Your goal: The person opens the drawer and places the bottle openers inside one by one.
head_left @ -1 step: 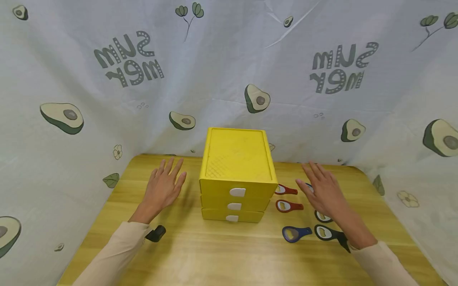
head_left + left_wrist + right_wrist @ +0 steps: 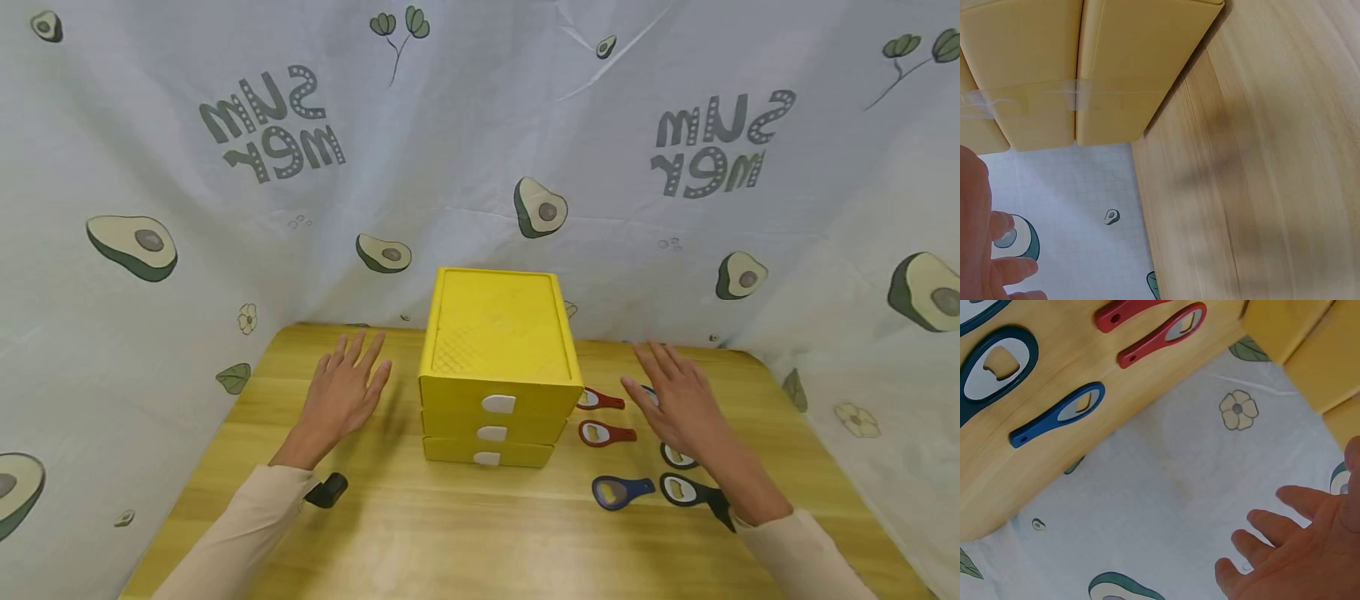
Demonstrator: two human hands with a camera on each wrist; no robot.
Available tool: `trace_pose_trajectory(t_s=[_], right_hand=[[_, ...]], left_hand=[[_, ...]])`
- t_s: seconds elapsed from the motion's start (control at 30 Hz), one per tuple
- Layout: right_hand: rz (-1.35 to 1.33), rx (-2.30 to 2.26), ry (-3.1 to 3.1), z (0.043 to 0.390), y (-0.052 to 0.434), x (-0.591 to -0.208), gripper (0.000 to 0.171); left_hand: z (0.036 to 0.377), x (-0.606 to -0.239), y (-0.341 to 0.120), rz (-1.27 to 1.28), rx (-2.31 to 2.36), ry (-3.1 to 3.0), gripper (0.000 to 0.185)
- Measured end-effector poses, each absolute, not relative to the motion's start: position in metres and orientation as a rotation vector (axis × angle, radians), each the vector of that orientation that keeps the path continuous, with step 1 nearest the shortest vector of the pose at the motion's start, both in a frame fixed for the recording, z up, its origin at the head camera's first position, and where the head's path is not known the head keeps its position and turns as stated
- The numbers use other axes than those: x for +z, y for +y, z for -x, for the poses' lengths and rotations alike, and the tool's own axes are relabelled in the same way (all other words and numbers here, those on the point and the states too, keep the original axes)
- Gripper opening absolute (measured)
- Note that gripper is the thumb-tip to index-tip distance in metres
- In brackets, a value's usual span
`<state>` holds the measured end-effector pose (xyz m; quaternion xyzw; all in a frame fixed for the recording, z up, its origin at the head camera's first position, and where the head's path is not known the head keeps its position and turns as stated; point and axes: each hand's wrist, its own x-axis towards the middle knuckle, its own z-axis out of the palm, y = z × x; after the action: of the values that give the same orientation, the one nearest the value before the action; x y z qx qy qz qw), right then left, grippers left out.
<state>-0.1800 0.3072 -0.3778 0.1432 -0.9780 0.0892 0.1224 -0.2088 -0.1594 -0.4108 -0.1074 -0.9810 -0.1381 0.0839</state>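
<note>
A yellow box of three stacked drawers (image 2: pixel 498 329) with white pulls stands mid-table. To its left is my left hand (image 2: pixel 339 396), fingers straight and spread, nothing in its grasp. My right hand (image 2: pixel 681 408), also flat with extended fingers, hovers over the bottle openers on the right. Two red openers (image 2: pixel 615 434) lie close by the box, and a blue opener (image 2: pixel 622 492) is nearer the front. Beside that one is a black opener (image 2: pixel 681 488), its handle partly behind my right wrist. Another dark opener (image 2: pixel 677 456) and a blue opener (image 2: pixel 1057 415) are partly covered by this hand in the head view.
The wooden table (image 2: pixel 450 533) ends at a white cloth (image 2: pixel 465 150) printed with avocados, which hangs behind and at both sides. Clear tape (image 2: pixel 1016 100) runs across the drawers' side in the left wrist view. A small black object (image 2: pixel 327 490) sits at my left cuff.
</note>
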Motion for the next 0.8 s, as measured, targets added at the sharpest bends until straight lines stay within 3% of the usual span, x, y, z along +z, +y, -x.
trace_pose_trajectory(t_s=[0.8], right_hand=[[-0.464, 0.288, -2.782, 0.173, 0.304, -0.383, 0.063]], left_hand=[[0.207, -0.395, -0.149, 0.379, -0.575, -2.825, 0.060]])
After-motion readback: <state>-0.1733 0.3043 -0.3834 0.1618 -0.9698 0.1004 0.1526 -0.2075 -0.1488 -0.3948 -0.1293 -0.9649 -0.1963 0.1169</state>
